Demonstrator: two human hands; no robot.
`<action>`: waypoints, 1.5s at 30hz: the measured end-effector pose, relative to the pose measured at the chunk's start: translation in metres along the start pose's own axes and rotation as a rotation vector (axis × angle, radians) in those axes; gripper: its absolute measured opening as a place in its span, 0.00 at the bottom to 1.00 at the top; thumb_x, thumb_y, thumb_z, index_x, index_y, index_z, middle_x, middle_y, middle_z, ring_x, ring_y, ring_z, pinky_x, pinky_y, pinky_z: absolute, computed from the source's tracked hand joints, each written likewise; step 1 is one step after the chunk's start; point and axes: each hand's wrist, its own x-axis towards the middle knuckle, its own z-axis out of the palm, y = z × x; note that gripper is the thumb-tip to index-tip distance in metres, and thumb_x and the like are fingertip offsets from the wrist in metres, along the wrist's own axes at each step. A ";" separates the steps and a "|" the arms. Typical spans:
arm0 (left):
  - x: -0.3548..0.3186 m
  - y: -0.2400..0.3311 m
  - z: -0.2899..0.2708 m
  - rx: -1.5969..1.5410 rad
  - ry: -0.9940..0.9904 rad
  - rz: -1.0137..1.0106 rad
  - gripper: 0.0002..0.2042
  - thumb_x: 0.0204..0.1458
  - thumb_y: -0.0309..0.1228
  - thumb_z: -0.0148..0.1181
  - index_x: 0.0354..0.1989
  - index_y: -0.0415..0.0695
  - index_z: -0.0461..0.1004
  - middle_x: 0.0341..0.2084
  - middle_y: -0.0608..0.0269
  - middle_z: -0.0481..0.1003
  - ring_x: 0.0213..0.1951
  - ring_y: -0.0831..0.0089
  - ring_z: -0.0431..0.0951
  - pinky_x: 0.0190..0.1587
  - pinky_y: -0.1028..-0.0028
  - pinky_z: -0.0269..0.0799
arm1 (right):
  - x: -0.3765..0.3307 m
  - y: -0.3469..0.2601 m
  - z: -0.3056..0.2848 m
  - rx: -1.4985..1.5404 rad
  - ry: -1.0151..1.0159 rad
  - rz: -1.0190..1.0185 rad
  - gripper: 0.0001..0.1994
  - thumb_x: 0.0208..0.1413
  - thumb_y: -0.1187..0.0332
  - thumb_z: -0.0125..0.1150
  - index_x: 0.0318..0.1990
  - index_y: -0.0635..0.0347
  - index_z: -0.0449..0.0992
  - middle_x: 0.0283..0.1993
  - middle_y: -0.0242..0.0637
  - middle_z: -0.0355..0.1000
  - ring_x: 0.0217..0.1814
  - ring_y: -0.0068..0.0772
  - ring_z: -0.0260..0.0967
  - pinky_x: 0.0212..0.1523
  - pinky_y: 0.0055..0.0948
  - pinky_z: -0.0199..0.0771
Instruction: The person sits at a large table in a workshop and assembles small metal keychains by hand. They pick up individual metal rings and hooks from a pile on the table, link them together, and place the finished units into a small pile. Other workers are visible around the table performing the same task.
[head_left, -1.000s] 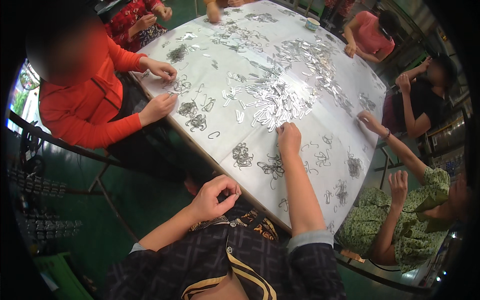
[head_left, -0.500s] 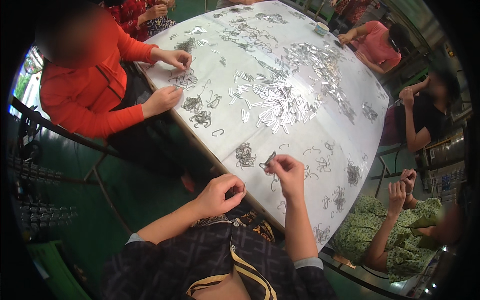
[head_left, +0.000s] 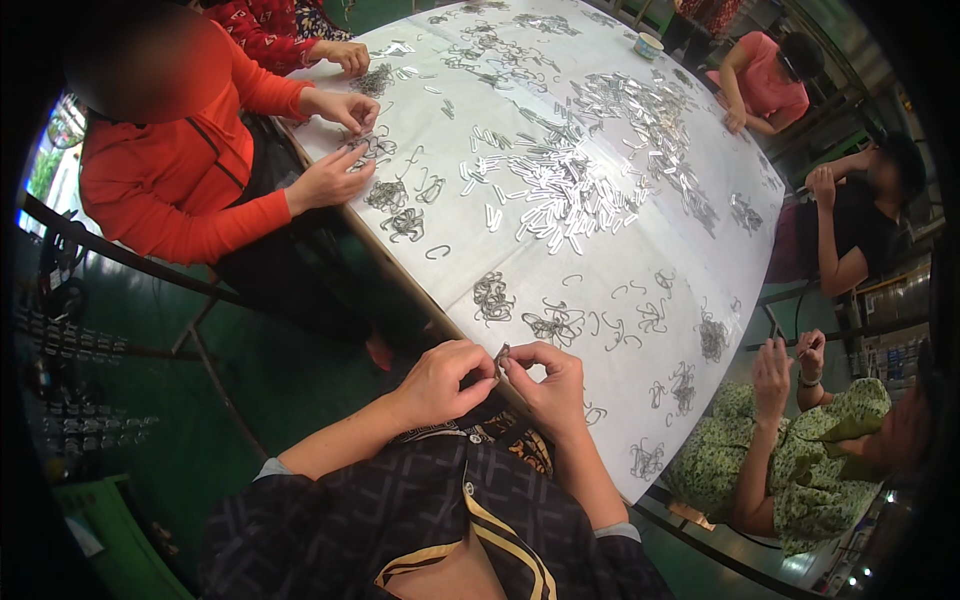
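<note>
My left hand (head_left: 443,379) and my right hand (head_left: 548,383) meet at the near edge of a white table (head_left: 620,400). Their fingertips pinch a small flat metal piece (head_left: 501,357) between them. Just beyond my hands lie tangles of bent wire hooks (head_left: 552,325) and another tangle (head_left: 492,298). A big pile of flat silvery metal strips (head_left: 570,190) covers the middle of the table.
A person in an orange top (head_left: 180,170) sits at the left with hands on wire hooks (head_left: 385,195). A person in a green patterned dress (head_left: 800,460) sits at the right. Two more people sit at the far right. Dark metal frames stand on the green floor at the left.
My right hand drew back from the wire tangle on the table with a metal piece and joined my left hand at the table's edge. The view shifted nearer.
</note>
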 end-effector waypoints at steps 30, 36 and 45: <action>0.176 -0.067 0.106 0.964 -0.184 0.234 0.04 0.42 0.24 0.60 0.24 0.45 0.81 0.24 0.58 0.78 0.33 0.61 0.78 0.34 0.69 0.76 | -0.047 0.021 0.004 -0.251 0.028 -0.153 0.06 0.45 0.77 0.66 0.33 0.61 0.79 0.31 0.37 0.77 0.33 0.36 0.75 0.37 0.30 0.74; 0.188 -0.049 0.111 1.010 -0.303 0.195 0.03 0.41 0.24 0.60 0.23 0.44 0.80 0.25 0.57 0.78 0.32 0.62 0.80 0.32 0.67 0.77 | -0.045 0.018 0.004 -0.246 0.006 -0.159 0.06 0.45 0.76 0.66 0.33 0.61 0.79 0.31 0.37 0.77 0.32 0.37 0.73 0.35 0.31 0.73; 0.170 -0.067 0.058 0.363 -0.140 -0.128 0.06 0.41 0.29 0.61 0.26 0.41 0.80 0.22 0.55 0.79 0.27 0.66 0.80 0.33 0.70 0.76 | -0.047 0.015 0.009 -0.224 0.047 -0.152 0.05 0.45 0.76 0.65 0.32 0.60 0.78 0.29 0.38 0.76 0.31 0.40 0.73 0.34 0.33 0.72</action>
